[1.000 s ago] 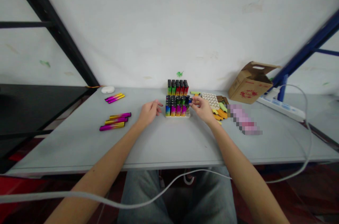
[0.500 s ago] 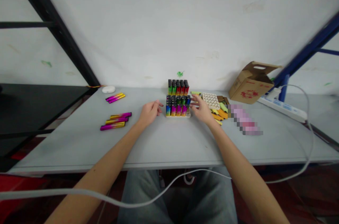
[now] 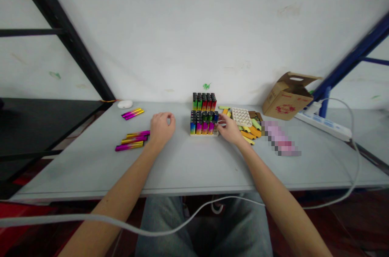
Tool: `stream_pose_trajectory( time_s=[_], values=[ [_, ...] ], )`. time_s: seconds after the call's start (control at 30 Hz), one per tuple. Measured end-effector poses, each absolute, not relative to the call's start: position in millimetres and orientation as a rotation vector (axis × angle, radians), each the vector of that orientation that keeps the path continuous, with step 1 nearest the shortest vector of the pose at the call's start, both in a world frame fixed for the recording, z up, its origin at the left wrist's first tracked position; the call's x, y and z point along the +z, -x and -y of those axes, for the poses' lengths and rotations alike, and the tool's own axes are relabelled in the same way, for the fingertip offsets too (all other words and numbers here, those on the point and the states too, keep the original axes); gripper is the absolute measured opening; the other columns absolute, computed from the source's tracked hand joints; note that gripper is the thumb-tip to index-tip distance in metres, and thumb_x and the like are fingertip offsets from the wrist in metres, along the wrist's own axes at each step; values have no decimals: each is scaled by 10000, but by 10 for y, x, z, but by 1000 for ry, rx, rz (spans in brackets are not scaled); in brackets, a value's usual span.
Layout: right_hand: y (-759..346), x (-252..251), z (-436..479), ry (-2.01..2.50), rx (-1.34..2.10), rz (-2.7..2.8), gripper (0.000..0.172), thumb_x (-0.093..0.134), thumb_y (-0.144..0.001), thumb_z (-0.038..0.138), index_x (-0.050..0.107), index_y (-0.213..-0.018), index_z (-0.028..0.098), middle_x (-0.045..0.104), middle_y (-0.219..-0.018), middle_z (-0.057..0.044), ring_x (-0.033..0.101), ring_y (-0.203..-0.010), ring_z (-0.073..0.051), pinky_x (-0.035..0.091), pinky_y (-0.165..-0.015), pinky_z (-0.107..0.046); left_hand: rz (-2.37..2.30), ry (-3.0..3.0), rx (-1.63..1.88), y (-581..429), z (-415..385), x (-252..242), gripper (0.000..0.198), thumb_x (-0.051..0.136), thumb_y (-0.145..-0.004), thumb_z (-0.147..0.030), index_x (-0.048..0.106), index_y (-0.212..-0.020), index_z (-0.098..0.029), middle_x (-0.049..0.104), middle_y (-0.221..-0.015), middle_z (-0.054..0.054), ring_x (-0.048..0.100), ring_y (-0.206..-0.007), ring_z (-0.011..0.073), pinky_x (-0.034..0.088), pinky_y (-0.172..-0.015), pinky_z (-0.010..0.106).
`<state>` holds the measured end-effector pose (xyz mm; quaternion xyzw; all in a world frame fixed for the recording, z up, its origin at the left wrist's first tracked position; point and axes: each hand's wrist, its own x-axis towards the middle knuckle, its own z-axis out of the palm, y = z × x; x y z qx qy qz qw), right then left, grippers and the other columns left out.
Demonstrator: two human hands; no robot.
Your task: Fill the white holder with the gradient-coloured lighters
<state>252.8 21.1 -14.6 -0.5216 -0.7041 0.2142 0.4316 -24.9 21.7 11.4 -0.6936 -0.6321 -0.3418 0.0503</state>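
Upright lighters (image 3: pixel 205 127) with black tops and blue, purple and green bodies stand in a pale tray (image 3: pixel 200 135) in the middle of the table. Against its right side rests my right hand (image 3: pixel 231 129), thumb and fingers apart at the end lighters; whether it touches the tray itself is hidden. My left hand (image 3: pixel 161 129) hovers left of the tray with loosely bent fingers and a gap beside the thumb, nothing visible in it. Just left of it lie several purple-and-gold lighters (image 3: pixel 132 141), partly covered by the hand.
More upright red and green lighters (image 3: pixel 204 102) stand behind. Loose purple-and-gold lighters (image 3: pixel 133 113) and a white case (image 3: pixel 125 104) lie back left. On the right are a perforated tray (image 3: pixel 241 117), yellow pieces (image 3: pixel 247 133), a cardboard box (image 3: pixel 287 97) and a power strip (image 3: pixel 325 125). A white cable (image 3: pixel 158 233) crosses in front.
My left hand has moved left, away from the tray, to the purple-and-gold lighters. My right hand stays at the tray's right side, its fingers a little closer in.
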Motion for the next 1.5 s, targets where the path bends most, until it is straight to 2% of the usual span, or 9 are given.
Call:
stream_pose_trajectory(
  time_s=[0.13,0.3,0.47,0.57,0.73,0.87,1.17,1.33,1.5],
  values=[
    [-2523,-137,-199,1305,516,1779,400,555,-785,233,560,-1179,163,662,-1014,-106,634,-862,-209,548,-712,-359,2146,1986,-778,301,-176,93,401,449,-860,-362,638,-1128,-130,629,-1137,199,530,-1136,368,399,-961,520],
    [-2509,-118,-175,1299,455,1802,391,553,-790,244,573,-1174,173,660,-994,-100,619,-853,-209,538,-769,-382,2273,1857,-597,238,-5,43,514,482,-834,-481,592,-1198,-136,501,-1327,254,191,-1358,543,200,-938,785],
    [-2498,-118,-174,1319,473,1799,406,546,-792,269,563,-1181,156,651,-1019,-118,614,-873,-219,540,-773,-386,2284,1978,-554,131,60,34,549,463,-854,-470,540,-1274,-124,452,-1369,285,250,-1332,555,212,-912,815],
    [-2505,-146,-195,1317,502,1789,434,545,-793,273,532,-1210,153,623,-1113,-139,613,-871,-214,544,-764,-386,2209,2080,-637,85,22,45,521,465,-854,-384,520,-1304,-126,441,-1396,258,269,-1348,512,260,-952,777],
    [-2509,-172,-202,1305,518,1756,528,571,-786,289,463,-1286,158,548,-1236,-170,610,-862,-205,545,-762,-393,2011,2208,-882,121,-84,47,649,447,-767,-116,397,-1413,-105,391,-1476,185,316,-1397,313,321,-1121,484],
    [-2501,-155,-180,1296,528,1751,614,591,-780,318,405,-1347,171,523,-1248,-175,598,-857,-203,540,-761,-390,2005,2123,-759,241,-98,31,652,420,-750,-66,422,-1401,-113,430,-1455,188,212,-1434,355,197,-1122,626],
    [-2492,-138,-166,1268,499,1747,599,528,-788,239,383,-1366,179,513,-1275,-170,584,-936,-227,514,-836,-425,2070,2075,-524,371,-91,67,317,445,-837,-200,664,-1064,-169,690,-1034,158,626,-1006,337,216,-1067,650],
    [-2465,71,-66,1198,221,1568,415,490,-853,293,499,-1243,153,559,-1209,-171,563,-1015,-264,489,-858,-428,1950,2158,-1179,322,-135,176,280,509,-854,-290,670,-1048,-167,698,-1041,116,635,-995,275,447,-955,432],
    [-2369,302,126,1027,71,1587,222,464,-899,314,638,-985,205,669,-938,-93,607,-923,-241,477,-851,-395,1554,2227,-1929,123,6,324,359,565,-864,-420,613,-1094,-149,716,-1006,80,680,-929,208,508,-898,332]
  ],
)
